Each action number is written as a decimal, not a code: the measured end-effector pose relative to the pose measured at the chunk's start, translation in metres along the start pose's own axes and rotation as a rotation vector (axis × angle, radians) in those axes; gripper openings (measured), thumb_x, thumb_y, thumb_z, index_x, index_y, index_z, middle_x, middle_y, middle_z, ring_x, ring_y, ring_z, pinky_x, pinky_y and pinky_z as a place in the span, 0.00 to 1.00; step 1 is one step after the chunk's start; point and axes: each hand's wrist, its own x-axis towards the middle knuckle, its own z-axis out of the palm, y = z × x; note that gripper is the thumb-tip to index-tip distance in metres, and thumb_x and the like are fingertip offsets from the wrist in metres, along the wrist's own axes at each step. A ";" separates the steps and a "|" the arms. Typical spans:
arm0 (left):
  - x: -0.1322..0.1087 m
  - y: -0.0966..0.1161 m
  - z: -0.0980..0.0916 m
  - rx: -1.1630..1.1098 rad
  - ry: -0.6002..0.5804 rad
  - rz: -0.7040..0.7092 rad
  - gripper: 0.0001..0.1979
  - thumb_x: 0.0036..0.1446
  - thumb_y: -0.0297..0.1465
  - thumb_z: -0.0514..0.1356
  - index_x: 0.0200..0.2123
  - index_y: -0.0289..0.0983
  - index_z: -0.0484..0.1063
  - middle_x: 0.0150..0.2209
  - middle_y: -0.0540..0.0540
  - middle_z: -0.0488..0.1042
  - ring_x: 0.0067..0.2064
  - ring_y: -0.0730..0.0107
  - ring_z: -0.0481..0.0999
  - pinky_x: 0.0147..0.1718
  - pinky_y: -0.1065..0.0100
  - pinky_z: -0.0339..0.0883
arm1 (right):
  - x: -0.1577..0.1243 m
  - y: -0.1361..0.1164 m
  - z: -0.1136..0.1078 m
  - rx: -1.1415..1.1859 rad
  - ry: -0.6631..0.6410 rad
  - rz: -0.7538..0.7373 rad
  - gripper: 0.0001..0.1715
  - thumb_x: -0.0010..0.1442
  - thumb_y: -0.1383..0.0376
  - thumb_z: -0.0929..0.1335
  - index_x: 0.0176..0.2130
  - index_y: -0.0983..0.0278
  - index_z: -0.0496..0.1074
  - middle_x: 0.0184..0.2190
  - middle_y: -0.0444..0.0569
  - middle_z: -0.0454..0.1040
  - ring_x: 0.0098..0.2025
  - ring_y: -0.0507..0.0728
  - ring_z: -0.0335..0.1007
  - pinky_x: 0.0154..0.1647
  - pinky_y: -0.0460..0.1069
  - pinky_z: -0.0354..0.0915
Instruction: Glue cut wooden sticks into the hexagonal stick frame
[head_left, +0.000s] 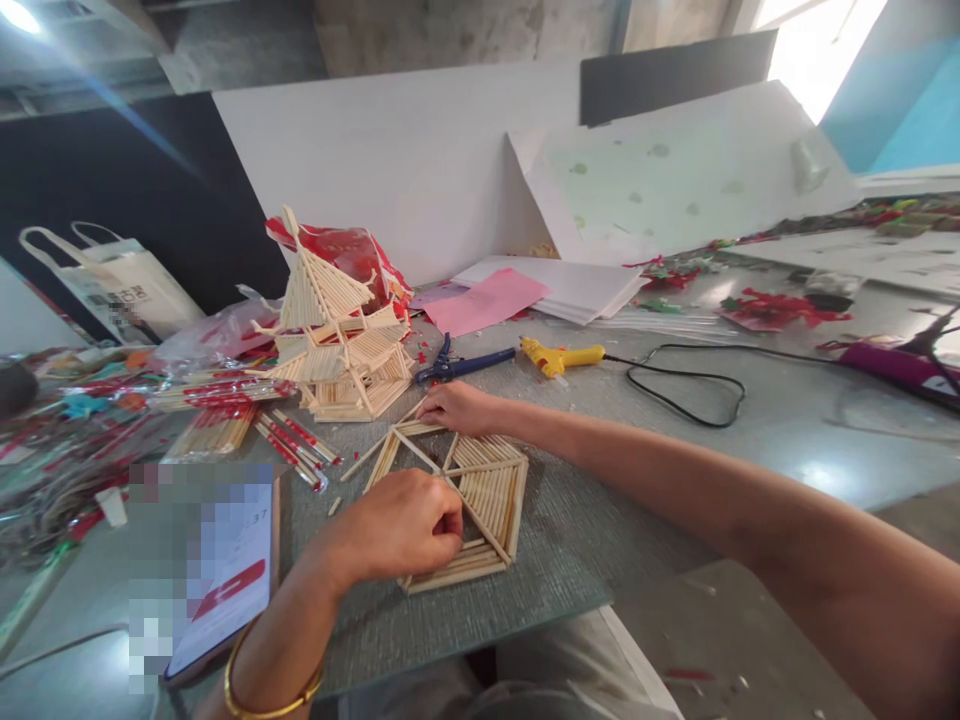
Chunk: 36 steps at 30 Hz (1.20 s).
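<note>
A flat six-sided frame of thin wooden sticks (486, 492) lies on the table, some of its triangular sections filled with rows of sticks. My left hand (397, 525) rests over its near left part with the fingers curled closed; whatever they grip is hidden. At the frame's far corner my right hand (461, 408) has its fingers pinched together on the end of a wooden stick (369, 456). Behind it lie dark blue cutting pliers (465, 364) and a yellow glue gun (562, 357). A tiered stick pagoda (341, 340) stands behind to the left.
Left of my hands lie a phone (225, 580) and bundles of wrapped sticks (292, 445). A black cable (720, 410) loops across the right side. Pink paper (491, 300) and white boards (570, 285) lie at the back. The table's front edge (547, 622) is close.
</note>
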 end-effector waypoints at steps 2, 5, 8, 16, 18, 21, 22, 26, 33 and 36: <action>0.000 -0.001 0.000 0.000 -0.002 0.007 0.11 0.44 0.26 0.51 0.25 0.36 0.73 0.27 0.47 0.76 0.28 0.72 0.69 0.27 0.69 0.55 | 0.000 0.000 0.000 -0.002 0.002 0.004 0.12 0.58 0.69 0.62 0.35 0.69 0.75 0.36 0.51 0.75 0.35 0.51 0.67 0.35 0.44 0.58; 0.001 -0.002 0.000 -0.002 -0.001 0.016 0.11 0.44 0.27 0.51 0.25 0.36 0.73 0.27 0.47 0.76 0.27 0.73 0.69 0.26 0.70 0.54 | 0.001 0.000 0.000 -0.002 0.002 0.007 0.12 0.57 0.70 0.62 0.35 0.68 0.75 0.36 0.50 0.75 0.36 0.51 0.67 0.36 0.44 0.58; 0.000 0.000 -0.001 -0.014 -0.001 0.024 0.11 0.43 0.26 0.51 0.25 0.36 0.73 0.27 0.47 0.75 0.27 0.73 0.68 0.26 0.70 0.54 | 0.001 -0.001 0.000 0.005 -0.003 0.004 0.12 0.57 0.71 0.62 0.35 0.68 0.75 0.35 0.50 0.75 0.36 0.51 0.67 0.36 0.44 0.58; -0.006 0.002 -0.008 -0.069 0.089 0.013 0.09 0.45 0.26 0.51 0.24 0.36 0.72 0.26 0.49 0.73 0.27 0.74 0.67 0.26 0.71 0.54 | -0.001 0.001 -0.003 0.017 0.005 0.002 0.13 0.56 0.71 0.62 0.36 0.69 0.75 0.36 0.50 0.75 0.36 0.51 0.66 0.39 0.44 0.58; -0.008 -0.001 -0.010 -0.093 0.121 0.004 0.08 0.46 0.27 0.52 0.23 0.37 0.71 0.25 0.50 0.72 0.26 0.76 0.66 0.26 0.72 0.54 | 0.000 0.003 -0.003 0.022 0.002 -0.001 0.13 0.56 0.71 0.62 0.36 0.69 0.75 0.35 0.50 0.75 0.36 0.51 0.66 0.39 0.44 0.58; -0.011 -0.005 -0.013 -0.152 0.190 -0.036 0.08 0.48 0.30 0.53 0.24 0.37 0.71 0.24 0.52 0.70 0.24 0.79 0.64 0.24 0.74 0.54 | 0.001 0.004 -0.003 0.027 0.001 0.002 0.13 0.56 0.70 0.62 0.36 0.70 0.75 0.34 0.50 0.75 0.36 0.52 0.66 0.37 0.44 0.58; -0.012 -0.006 -0.015 -0.178 0.211 -0.052 0.08 0.49 0.31 0.53 0.24 0.37 0.70 0.24 0.52 0.70 0.24 0.79 0.64 0.24 0.74 0.54 | 0.001 0.005 -0.003 0.029 0.000 0.004 0.13 0.56 0.71 0.62 0.36 0.70 0.75 0.34 0.50 0.75 0.36 0.52 0.66 0.37 0.44 0.58; -0.015 -0.017 -0.020 -0.261 0.310 -0.140 0.08 0.50 0.33 0.54 0.25 0.36 0.70 0.23 0.53 0.69 0.24 0.78 0.64 0.24 0.75 0.55 | -0.001 0.007 -0.007 0.039 -0.018 0.015 0.12 0.55 0.71 0.62 0.35 0.70 0.75 0.32 0.49 0.75 0.32 0.51 0.65 0.34 0.43 0.57; -0.013 -0.041 -0.020 -0.185 0.444 -0.390 0.10 0.47 0.35 0.54 0.22 0.36 0.71 0.20 0.51 0.69 0.24 0.73 0.66 0.24 0.72 0.54 | -0.004 0.010 -0.010 0.036 -0.043 0.028 0.12 0.54 0.72 0.63 0.35 0.70 0.75 0.31 0.47 0.75 0.30 0.49 0.65 0.32 0.42 0.57; -0.011 -0.051 -0.018 -0.072 0.468 -0.486 0.10 0.46 0.33 0.53 0.21 0.37 0.71 0.21 0.49 0.72 0.25 0.70 0.68 0.24 0.71 0.52 | -0.005 0.008 -0.008 0.013 -0.030 0.023 0.12 0.55 0.71 0.63 0.35 0.69 0.76 0.32 0.47 0.75 0.32 0.49 0.67 0.32 0.41 0.57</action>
